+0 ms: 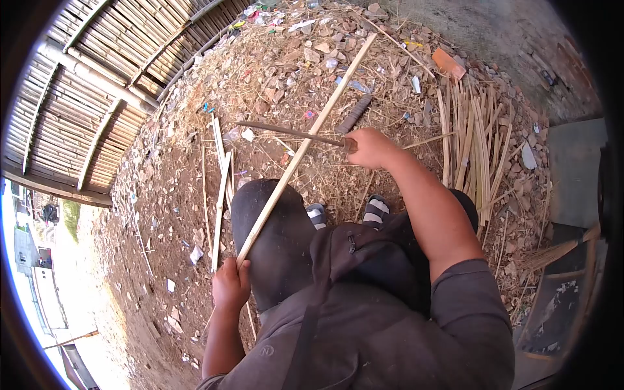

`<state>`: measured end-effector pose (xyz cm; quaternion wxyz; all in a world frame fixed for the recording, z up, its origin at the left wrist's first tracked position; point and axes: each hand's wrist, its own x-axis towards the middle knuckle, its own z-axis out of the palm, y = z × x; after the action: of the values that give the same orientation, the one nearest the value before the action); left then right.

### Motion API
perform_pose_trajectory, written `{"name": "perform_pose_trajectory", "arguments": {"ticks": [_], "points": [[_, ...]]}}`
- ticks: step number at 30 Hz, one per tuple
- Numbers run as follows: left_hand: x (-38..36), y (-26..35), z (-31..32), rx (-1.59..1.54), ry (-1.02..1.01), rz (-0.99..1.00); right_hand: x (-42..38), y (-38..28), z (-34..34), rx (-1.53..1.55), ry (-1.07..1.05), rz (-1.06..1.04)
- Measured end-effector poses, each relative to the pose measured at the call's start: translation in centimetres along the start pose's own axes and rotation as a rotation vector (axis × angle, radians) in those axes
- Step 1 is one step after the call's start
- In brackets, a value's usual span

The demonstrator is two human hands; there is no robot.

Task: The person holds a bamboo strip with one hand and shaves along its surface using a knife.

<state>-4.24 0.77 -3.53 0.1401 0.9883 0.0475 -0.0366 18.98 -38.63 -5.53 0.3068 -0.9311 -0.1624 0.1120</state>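
My left hand is closed around the near end of a long, pale bamboo strip. From there the strip slants over my left thigh, up and away to the right. My right hand grips the handle of a long, thin-bladed knife. Its dark blade points left and crosses the strip about midway along, overlapping it in this view. On the ground beyond my right hand lies a dark, ribbed cylindrical piece.
A pile of split bamboo strips lies to the right, with a few loose strips on the left. Rubble and litter cover the ground, including an orange brick piece. A bamboo wall stands upper left; a broom is at right.
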Motion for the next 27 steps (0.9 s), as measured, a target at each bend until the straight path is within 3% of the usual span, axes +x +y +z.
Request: {"name": "perform_pose_trajectory", "arguments": {"ticks": [2,6,10,11,14,18,21,23,27], "points": [[-0.3,0.9,-0.7,0.038,0.013,-0.010,0.2,0.4,-1.2,-0.066,-0.068,0.106],[-0.5,0.9,-0.5,0.008,0.030,0.012,-0.4,-1.8,0.6,-0.025,0.119,0.016],[0.7,-0.1,0.2,0.004,0.042,0.050,-0.8,-3.7,-0.5,-0.155,-0.027,-0.072],[0.1,-0.3,0.2,-0.011,0.040,0.061,0.7,-0.3,0.8,0.009,0.011,-0.060],[0.4,0.5,-0.5,0.067,0.047,0.007,0.1,-1.0,-1.4,-0.042,-0.052,0.067],[0.0,-0.3,0.4,0.002,0.099,0.090,-0.9,-3.2,-0.5,-0.022,0.079,-0.019],[0.4,-0.1,0.6,-0.003,0.100,0.096,-1.5,-3.7,-0.1,-0.116,-0.013,-0.085],[0.3,0.6,0.7,-0.041,0.118,0.086,0.2,-0.7,1.6,-0.062,-0.123,-0.078],[0.3,0.9,0.0,0.019,0.102,0.037,0.0,-2.2,0.8,-0.100,-0.101,-0.043]]}}
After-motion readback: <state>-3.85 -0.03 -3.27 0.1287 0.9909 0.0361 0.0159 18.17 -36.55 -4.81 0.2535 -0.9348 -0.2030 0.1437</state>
